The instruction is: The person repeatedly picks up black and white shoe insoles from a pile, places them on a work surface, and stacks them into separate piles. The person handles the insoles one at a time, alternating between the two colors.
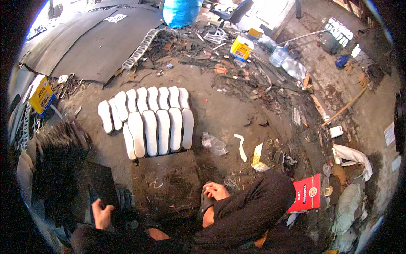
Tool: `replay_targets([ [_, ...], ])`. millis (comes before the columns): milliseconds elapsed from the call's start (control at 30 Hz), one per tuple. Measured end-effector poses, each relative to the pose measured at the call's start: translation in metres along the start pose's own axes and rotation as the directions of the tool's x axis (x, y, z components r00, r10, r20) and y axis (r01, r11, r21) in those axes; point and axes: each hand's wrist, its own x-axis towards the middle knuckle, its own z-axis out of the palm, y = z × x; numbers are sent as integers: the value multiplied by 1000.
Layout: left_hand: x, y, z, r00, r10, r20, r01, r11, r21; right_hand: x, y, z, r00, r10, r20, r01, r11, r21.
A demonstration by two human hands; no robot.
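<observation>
My left hand [101,214] is low on the left, at the lower end of a dark flat sheet [100,180]. Its fingers are curved and the thumb stands apart, with nothing visible between them. My right hand [216,191] is closed just above a dark shoe [204,205] on my foot; a small pale spot shows at the fingertips, too small to name. Ahead on the ground lie two rows of white sole-shaped pieces [164,132], side by side, with dark edges. A dark board [169,175] lies between them and me.
Stacked dark sole-shaped pieces [63,139] stand at left. A red box [306,193] is beside my right knee. Clear plastic [214,144] and scraps litter the floor. Large dark sheets [91,42], a blue sack [182,12] and a yellow box [242,48] lie farther off.
</observation>
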Motion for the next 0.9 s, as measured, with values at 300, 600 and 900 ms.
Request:
replay_targets([
  [300, 65, 83, 64, 776, 629, -40, -606, 762, 230, 1, -22, -3, 998, 49, 50, -48, 999, -23],
  [600, 1, 46, 230, 345, 666, 662, -906, 420, 50, 2, -17, 5, 996, 36, -87, -40, 998, -44],
  [900, 16, 21, 218, 267, 605, 750, -869, 487, -83, 0, -34, 8, 993, 77, -88, -87, 990, -115],
])
